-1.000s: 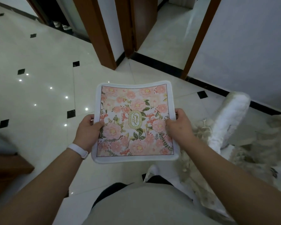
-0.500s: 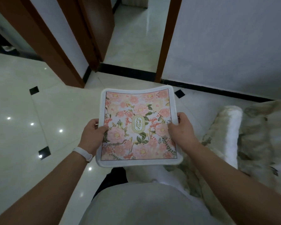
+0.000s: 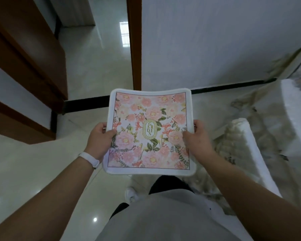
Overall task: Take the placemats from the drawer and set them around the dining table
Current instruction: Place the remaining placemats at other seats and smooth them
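Head view: mid-carry w/ placemat, not yet laid.
Holding floral placemat (image 3: 149, 131) flat at frame centre, over the floor. Pinched at its left edge by left hand (image 3: 100, 136), thumb on top, fingers curled under; gripped the same way at right edge by right hand (image 3: 195, 136). Prob. walking it toward cloth-covered table (image 3: 295, 105) at right edge of frame, past covered chair (image 3: 247, 146) at lower right. Next: turn right, lay flat at a seat, let go both sides. Vs 0.5 s ago: same grip, mat still centred; door frame (image 3: 134, 42) shifted left to top centre.
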A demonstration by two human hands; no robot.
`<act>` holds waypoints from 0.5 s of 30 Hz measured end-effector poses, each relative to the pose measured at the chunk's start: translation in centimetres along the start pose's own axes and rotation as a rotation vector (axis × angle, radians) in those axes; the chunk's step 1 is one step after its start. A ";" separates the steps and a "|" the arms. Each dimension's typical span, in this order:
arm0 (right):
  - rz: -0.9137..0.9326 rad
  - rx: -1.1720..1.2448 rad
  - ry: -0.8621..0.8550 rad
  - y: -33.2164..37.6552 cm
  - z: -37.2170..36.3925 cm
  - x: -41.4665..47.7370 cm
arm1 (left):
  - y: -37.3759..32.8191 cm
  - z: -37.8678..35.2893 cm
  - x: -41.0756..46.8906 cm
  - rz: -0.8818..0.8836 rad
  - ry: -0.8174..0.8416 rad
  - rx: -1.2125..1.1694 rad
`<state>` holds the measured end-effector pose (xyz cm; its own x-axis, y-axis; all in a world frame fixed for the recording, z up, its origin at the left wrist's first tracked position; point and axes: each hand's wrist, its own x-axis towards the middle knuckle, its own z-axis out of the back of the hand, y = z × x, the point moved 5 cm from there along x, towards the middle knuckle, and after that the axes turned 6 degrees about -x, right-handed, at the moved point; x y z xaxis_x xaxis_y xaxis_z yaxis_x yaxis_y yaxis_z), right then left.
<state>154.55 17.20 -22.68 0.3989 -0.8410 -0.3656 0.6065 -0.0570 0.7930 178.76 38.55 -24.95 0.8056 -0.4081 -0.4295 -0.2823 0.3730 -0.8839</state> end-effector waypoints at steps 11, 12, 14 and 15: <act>-0.108 0.084 -0.029 0.6 1.0 12.2 | -5.5 -7.6 9.9 0.013 0.051 0.106; -0.098 0.087 -0.026 1.1 1.1 14.0 | -6.5 -8.5 11.0 0.007 0.049 0.121; -0.079 0.085 -0.025 2.3 2.0 17.6 | -8.7 -10.8 13.5 -0.015 0.048 0.158; -0.074 0.088 -0.022 2.9 2.7 19.4 | -9.9 -12.2 14.7 -0.030 0.048 0.166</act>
<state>162.16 -0.69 -26.17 0.3396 -0.8444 -0.4143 0.5704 -0.1653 0.8046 187.00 18.72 -24.75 0.7853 -0.4588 -0.4156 -0.1656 0.4912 -0.8552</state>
